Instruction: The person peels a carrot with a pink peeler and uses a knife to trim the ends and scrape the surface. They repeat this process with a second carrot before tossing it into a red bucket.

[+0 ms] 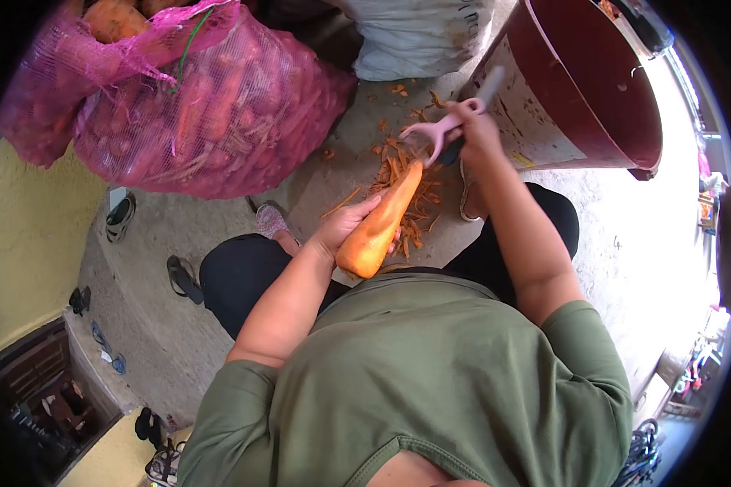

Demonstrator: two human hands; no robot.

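Observation:
My left hand (347, 225) is wrapped around the thick end of a large carrot (379, 230), whose narrow end points up and away from me. A pink Y-shaped peeler (439, 132) is in my right hand (477, 134), its head right at the carrot's tip. The carrot's surface looks smooth and bright orange. Beneath it, orange peelings (414, 219) lie heaped on the concrete floor between my feet.
A pink mesh sack (219, 114) full of carrots stands at the far left. Beside it is a white sack (418, 36). A large dark-red bucket (536, 97) stands at the far right. Sandals (184, 280) lie on the floor to the left.

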